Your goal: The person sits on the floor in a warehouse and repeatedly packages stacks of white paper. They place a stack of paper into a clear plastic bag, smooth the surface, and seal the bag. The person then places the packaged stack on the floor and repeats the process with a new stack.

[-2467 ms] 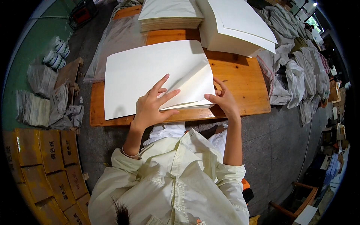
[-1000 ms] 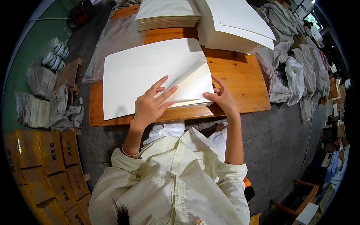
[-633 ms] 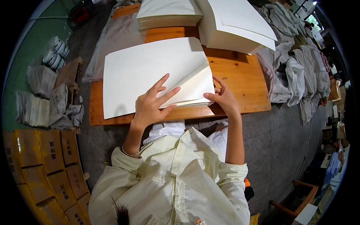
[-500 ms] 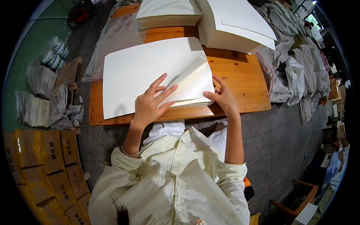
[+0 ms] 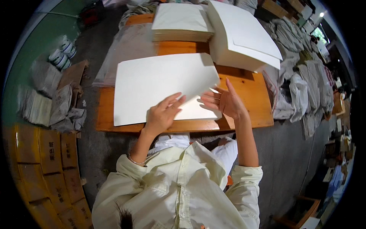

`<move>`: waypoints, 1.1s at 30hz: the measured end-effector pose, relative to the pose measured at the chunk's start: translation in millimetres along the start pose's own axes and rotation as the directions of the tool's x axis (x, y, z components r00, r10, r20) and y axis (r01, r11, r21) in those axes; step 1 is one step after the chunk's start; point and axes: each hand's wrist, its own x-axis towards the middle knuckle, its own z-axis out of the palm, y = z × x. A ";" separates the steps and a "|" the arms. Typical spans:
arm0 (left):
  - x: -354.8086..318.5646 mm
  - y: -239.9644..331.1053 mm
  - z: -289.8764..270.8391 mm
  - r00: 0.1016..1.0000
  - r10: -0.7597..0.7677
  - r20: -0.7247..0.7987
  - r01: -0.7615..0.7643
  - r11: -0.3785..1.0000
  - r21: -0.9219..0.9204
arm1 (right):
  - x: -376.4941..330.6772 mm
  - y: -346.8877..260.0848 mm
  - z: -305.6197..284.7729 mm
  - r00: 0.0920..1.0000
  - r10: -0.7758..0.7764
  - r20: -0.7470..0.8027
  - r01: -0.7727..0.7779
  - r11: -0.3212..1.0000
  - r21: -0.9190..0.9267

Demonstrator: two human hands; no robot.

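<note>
At the near edge of the wooden tabletop (image 5: 251,89) the left hand (image 5: 162,114) lies flat with fingers spread, pressing on the near right part of a large white sheet (image 5: 160,86); it grips nothing, only holds the paper down. Just to its right the right hand (image 5: 225,103) is open, palm turned toward the left hand and fingers splayed upward, touching the sheet's lifted right edge, where the top layer bends up off the white paper beneath it. The sheet covers most of the left and middle of the tabletop, its left edge near the tabletop's left edge. Beyond it, at the far edge toward the middle, rests a flat stack of cream paper (image 5: 181,23). At the far right corner sits a taller stack of white folded sheets (image 5: 244,40), overhanging the tabletop's right side. A clear plastic sheet (image 5: 122,49) hangs over the far left corner. On the floor to the left lie bundled papers (image 5: 57,103), and yellow cartons (image 5: 45,164) stand nearer.
</note>
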 end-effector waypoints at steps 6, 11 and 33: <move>13.2 -2.9 -47.5 0.991 -0.052 0.120 0.051 0.999 0.009 | 28.7 -2.5 -20.3 0.979 0.095 -0.180 -0.110 0.991 -0.075; 45.3 -136.3 -127.9 0.845 -0.503 -0.180 0.534 0.797 0.282 | 28.6 3.7 -26.2 0.990 0.029 -0.141 -0.070 0.953 -0.294; 63.0 -228.0 -137.6 0.918 -0.354 -0.182 0.314 0.363 0.878 | 10.4 17.0 -34.7 0.992 -0.031 -0.120 -0.005 0.959 -0.284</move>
